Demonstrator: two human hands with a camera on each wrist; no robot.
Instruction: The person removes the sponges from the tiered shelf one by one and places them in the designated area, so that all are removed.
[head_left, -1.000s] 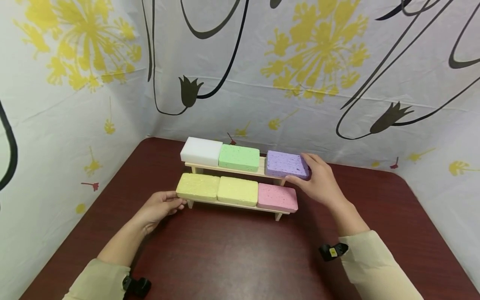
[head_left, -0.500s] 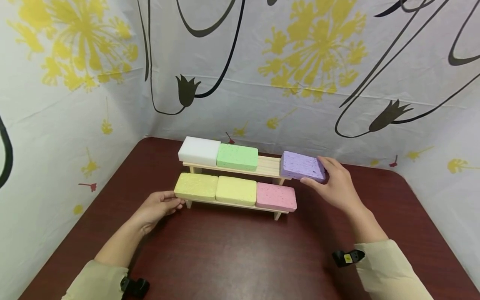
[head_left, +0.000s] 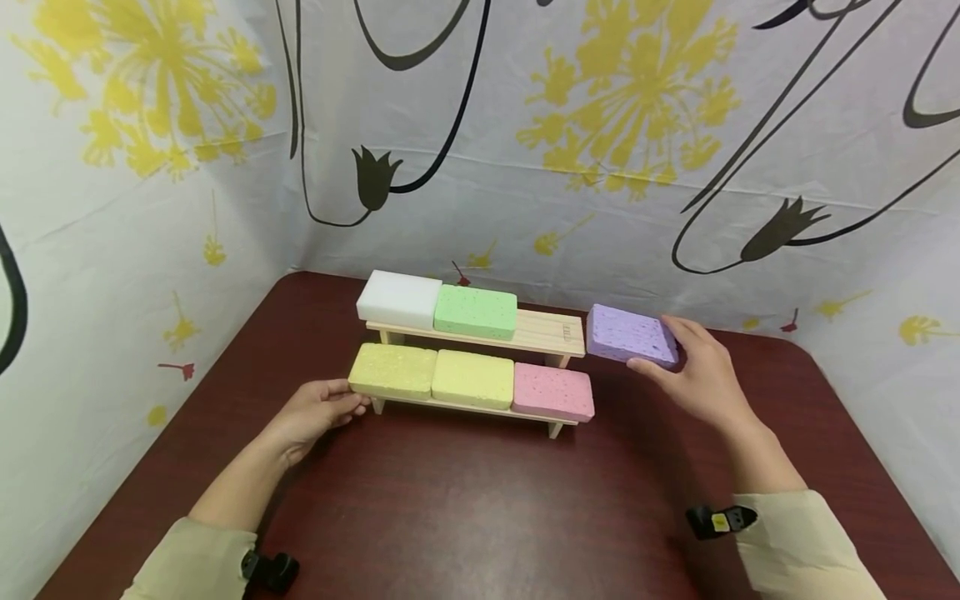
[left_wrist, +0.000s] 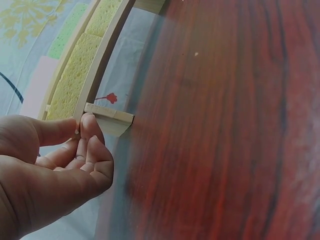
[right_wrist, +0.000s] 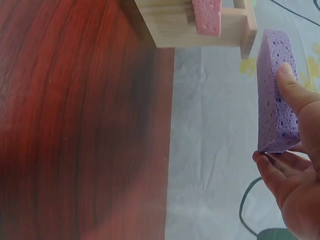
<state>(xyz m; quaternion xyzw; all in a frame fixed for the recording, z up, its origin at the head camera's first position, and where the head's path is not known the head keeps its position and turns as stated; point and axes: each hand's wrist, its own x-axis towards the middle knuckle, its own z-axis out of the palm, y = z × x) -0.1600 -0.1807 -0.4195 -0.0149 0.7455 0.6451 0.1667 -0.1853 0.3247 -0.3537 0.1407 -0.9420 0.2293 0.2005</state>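
Pinching the purple sponge (head_left: 630,335) by its right end with the right hand (head_left: 702,377), lengthwise left-right, just right of the far shelf (head_left: 551,330).

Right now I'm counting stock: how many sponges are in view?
6: white sponge and green sponge on the back shelf; two yellow sponges and pink sponge on the front shelf; purple sponge in the right hand.

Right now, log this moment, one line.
Left hand: pinches end of lower shelf; right hand: holds purple sponge past end of upper shelf; upper: white block, green sponge; lower: two yellow sponges, pink sponge
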